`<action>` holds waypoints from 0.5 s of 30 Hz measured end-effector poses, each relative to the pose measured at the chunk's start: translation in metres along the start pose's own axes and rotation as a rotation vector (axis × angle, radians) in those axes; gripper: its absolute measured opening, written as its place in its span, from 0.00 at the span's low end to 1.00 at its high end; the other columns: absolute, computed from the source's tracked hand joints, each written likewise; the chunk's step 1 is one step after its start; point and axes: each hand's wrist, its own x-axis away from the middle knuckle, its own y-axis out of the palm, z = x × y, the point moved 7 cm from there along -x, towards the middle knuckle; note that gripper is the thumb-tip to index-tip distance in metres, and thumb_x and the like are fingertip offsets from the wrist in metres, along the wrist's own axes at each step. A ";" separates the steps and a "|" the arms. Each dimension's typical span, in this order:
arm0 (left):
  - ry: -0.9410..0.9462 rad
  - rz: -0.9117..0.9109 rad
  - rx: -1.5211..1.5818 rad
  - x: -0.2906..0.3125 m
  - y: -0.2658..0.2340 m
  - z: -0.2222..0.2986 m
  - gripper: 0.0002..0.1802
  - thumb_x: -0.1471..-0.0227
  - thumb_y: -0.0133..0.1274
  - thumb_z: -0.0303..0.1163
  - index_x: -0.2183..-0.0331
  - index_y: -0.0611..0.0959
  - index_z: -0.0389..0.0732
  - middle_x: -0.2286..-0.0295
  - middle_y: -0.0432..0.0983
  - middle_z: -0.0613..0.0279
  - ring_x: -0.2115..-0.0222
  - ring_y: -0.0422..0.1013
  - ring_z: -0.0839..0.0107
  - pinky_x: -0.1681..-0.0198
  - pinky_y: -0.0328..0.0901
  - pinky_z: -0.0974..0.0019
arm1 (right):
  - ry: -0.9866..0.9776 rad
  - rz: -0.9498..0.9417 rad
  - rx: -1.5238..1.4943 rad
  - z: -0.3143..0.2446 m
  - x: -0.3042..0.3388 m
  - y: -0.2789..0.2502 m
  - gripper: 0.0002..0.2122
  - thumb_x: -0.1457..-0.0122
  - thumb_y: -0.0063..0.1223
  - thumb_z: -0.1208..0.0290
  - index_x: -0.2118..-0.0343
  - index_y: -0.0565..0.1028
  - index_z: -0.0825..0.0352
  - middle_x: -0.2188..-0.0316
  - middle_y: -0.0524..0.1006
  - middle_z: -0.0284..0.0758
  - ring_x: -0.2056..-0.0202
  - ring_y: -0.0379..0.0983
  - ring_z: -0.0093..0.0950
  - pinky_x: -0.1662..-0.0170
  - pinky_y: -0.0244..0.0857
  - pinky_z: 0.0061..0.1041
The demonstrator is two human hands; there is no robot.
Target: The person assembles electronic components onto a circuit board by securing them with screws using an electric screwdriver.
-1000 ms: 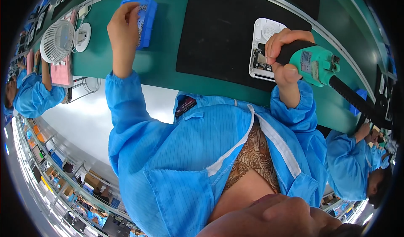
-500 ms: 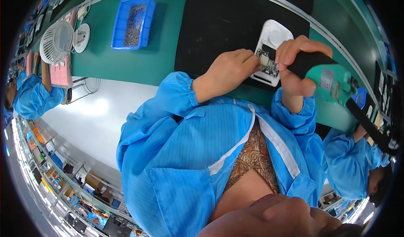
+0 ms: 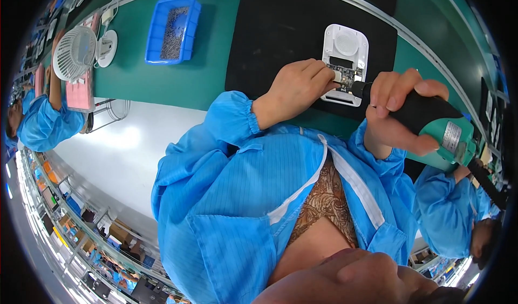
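wearing blue clothes, a co-worker is at the far left, with one bare forearm raised beside the green desk. next comes a white fan, and a pink stack is partly behind its round head. further right, a blue bin stands on the desk; inside it lie many grey pieces, too small to tell their kind. then there is a black mat. over its lower edge is the left hand, in a blue sleeve. its fingers are bent and near together, the tips at the left edge of a circuit board; i cannot tell if they pinch something. this board lies in the lower half of a white housing, which rests on the right part of the mat. the right hand has its fingers wrapped around the black grip of a power screwdriver. the tool's dark tip is at the right side of the board; whether it touches is not clear to see. a black cable leaves the green rear end. at the far right, another co-worker wears blue also.
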 end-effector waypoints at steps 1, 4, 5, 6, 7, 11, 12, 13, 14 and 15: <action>0.003 -0.008 0.013 0.000 0.001 0.001 0.10 0.60 0.62 0.28 0.73 0.77 0.39 0.77 0.70 0.60 0.78 0.71 0.64 0.76 0.66 0.66 | -0.002 0.003 0.003 -0.001 0.001 -0.001 0.40 0.58 0.55 0.32 0.56 0.62 0.67 0.80 0.68 0.35 0.86 0.64 0.22 0.80 0.62 0.21; 0.021 0.004 0.010 0.001 0.003 0.006 0.11 0.60 0.62 0.27 0.72 0.77 0.38 0.77 0.71 0.60 0.77 0.71 0.64 0.76 0.67 0.66 | 0.007 0.015 0.011 -0.001 0.004 -0.005 0.40 0.58 0.56 0.33 0.56 0.62 0.67 0.80 0.68 0.34 0.85 0.65 0.21 0.80 0.63 0.20; 0.024 0.006 0.007 0.002 0.003 0.009 0.11 0.60 0.62 0.27 0.72 0.77 0.38 0.77 0.71 0.60 0.77 0.71 0.64 0.76 0.67 0.66 | -0.004 -0.008 0.007 -0.003 0.005 -0.004 0.40 0.58 0.56 0.33 0.56 0.62 0.67 0.80 0.69 0.35 0.85 0.65 0.21 0.79 0.63 0.20; 0.019 0.006 0.004 0.004 0.003 0.010 0.11 0.60 0.62 0.26 0.72 0.77 0.38 0.77 0.71 0.59 0.77 0.71 0.64 0.76 0.67 0.66 | -0.015 -0.032 0.004 -0.005 0.006 -0.002 0.39 0.58 0.57 0.33 0.56 0.62 0.67 0.80 0.69 0.35 0.85 0.65 0.21 0.79 0.63 0.20; 0.010 0.002 0.004 0.004 0.004 0.010 0.11 0.60 0.62 0.26 0.72 0.77 0.38 0.77 0.71 0.59 0.77 0.71 0.64 0.76 0.67 0.66 | -0.016 -0.032 0.003 -0.005 0.006 -0.003 0.39 0.58 0.57 0.33 0.56 0.62 0.67 0.80 0.69 0.35 0.85 0.65 0.21 0.79 0.63 0.20; 0.011 -0.009 0.007 0.003 0.003 0.011 0.11 0.60 0.62 0.26 0.72 0.77 0.38 0.77 0.71 0.59 0.77 0.71 0.64 0.76 0.67 0.66 | 0.019 -0.059 -0.005 -0.010 0.008 0.000 0.36 0.55 0.60 0.40 0.56 0.62 0.67 0.77 0.70 0.35 0.82 0.67 0.23 0.76 0.64 0.22; 0.017 -0.020 0.021 0.002 0.004 0.011 0.11 0.60 0.61 0.25 0.71 0.77 0.37 0.76 0.71 0.59 0.77 0.71 0.63 0.76 0.67 0.66 | 0.051 -0.053 0.005 -0.009 0.009 0.000 0.32 0.52 0.63 0.47 0.56 0.62 0.67 0.76 0.70 0.35 0.80 0.68 0.23 0.73 0.65 0.24; 0.021 -0.033 0.033 0.003 0.005 0.012 0.10 0.59 0.61 0.25 0.71 0.77 0.37 0.76 0.71 0.58 0.77 0.71 0.63 0.76 0.68 0.66 | 0.051 -0.053 0.004 -0.008 0.009 0.001 0.32 0.52 0.63 0.47 0.56 0.62 0.67 0.76 0.70 0.35 0.80 0.68 0.23 0.73 0.65 0.24; 0.020 -0.033 0.033 0.003 0.006 0.012 0.10 0.59 0.61 0.25 0.71 0.77 0.37 0.76 0.71 0.58 0.77 0.71 0.63 0.76 0.68 0.66 | 0.041 -0.077 0.053 -0.008 0.009 0.004 0.34 0.53 0.60 0.41 0.56 0.63 0.66 0.77 0.69 0.35 0.82 0.65 0.22 0.76 0.62 0.21; 0.013 -0.034 0.053 0.005 0.008 0.011 0.10 0.60 0.61 0.25 0.71 0.77 0.37 0.76 0.71 0.58 0.77 0.71 0.63 0.75 0.68 0.66 | 0.032 -0.100 0.102 -0.007 0.010 0.006 0.36 0.55 0.58 0.36 0.56 0.63 0.66 0.78 0.69 0.35 0.84 0.63 0.21 0.79 0.60 0.19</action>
